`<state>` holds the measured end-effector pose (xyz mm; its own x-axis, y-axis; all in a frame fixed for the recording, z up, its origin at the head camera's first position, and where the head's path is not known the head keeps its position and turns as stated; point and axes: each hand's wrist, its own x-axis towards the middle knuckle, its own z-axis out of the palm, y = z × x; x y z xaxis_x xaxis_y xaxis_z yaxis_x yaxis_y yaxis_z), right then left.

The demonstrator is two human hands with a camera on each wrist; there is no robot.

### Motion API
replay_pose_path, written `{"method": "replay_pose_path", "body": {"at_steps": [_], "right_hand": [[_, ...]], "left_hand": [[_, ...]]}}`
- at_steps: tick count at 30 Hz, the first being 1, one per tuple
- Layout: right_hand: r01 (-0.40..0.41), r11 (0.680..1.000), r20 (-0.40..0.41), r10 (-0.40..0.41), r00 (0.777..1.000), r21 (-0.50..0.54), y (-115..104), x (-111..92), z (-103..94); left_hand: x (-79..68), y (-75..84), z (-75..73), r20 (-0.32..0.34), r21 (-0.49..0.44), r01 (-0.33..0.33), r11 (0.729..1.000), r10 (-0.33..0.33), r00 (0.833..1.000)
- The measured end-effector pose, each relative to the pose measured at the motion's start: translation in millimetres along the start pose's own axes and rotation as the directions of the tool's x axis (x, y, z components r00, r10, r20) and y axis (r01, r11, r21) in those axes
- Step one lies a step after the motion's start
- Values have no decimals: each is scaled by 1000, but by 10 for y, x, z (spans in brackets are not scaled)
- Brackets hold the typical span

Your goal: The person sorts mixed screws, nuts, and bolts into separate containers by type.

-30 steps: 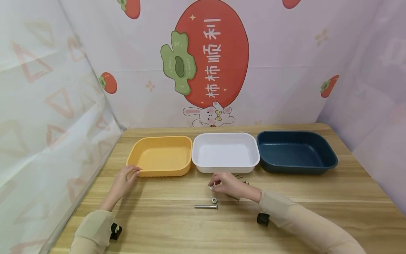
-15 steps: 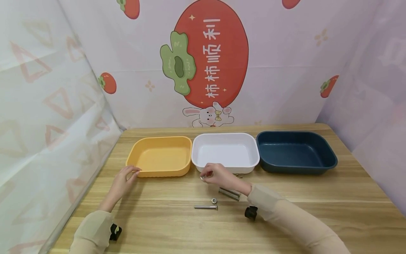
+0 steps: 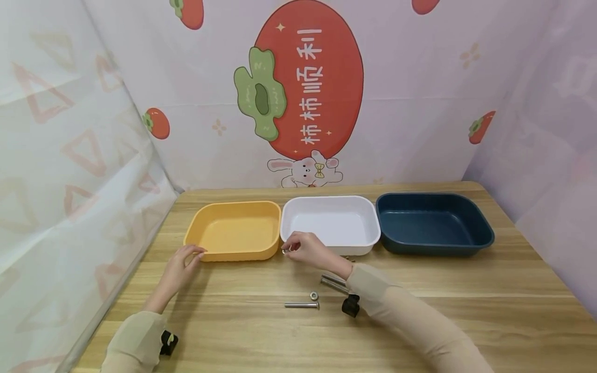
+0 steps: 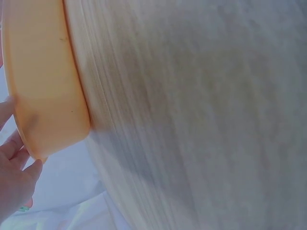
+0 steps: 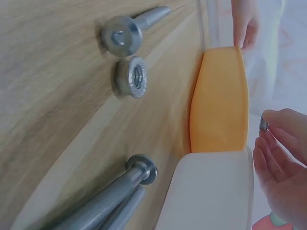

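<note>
My right hand [image 3: 307, 250] pinches a small metal nut [image 5: 264, 123] between thumb and fingertip. It is above the front left corner of the white tray [image 3: 331, 250], close to the gap beside the yellow tray [image 3: 242, 255]. My left hand [image 3: 179, 269] holds the yellow tray's front left corner, fingertips at the rim. On the table, a flanged nut [image 5: 133, 77] lies just behind a long bolt [image 3: 300, 305] with a hex-socket head. More long bolts [image 3: 333, 282] lie side by side under the right forearm, partly hidden by it.
A dark blue tray [image 3: 436, 249] stands at the right end of the row, against the white one. Small screws [image 3: 349, 258] show in front of the white tray, mostly behind the right hand. A printed cloth [image 3: 396, 140] hangs behind the wooden table [image 3: 233, 331].
My right hand has moved left and away from me with the nut, from in front of the white tray to its left corner, uncovering long bolts. The left hand stays at the yellow tray.
</note>
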<state>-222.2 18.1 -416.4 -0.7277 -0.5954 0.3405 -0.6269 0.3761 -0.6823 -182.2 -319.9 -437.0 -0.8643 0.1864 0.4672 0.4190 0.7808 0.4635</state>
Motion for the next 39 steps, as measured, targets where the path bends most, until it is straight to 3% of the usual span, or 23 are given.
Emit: {"method": "replay_pose_path", "body": {"at_steps": [10, 31, 39], "right_hand": [[-91, 996, -23, 91, 996, 27, -27, 168, 83], [-152, 985, -81, 158, 984, 75, -54, 376, 263], [-218, 967, -89, 231, 969, 134, -75, 462, 318]], "left_hand": [[0, -7, 1, 4, 0, -3, 1000, 3, 1000], [-3, 15, 12, -10, 9, 1, 1000, -1, 1000], [-2, 19, 8, -17, 13, 9, 1000, -8, 1000]]}}
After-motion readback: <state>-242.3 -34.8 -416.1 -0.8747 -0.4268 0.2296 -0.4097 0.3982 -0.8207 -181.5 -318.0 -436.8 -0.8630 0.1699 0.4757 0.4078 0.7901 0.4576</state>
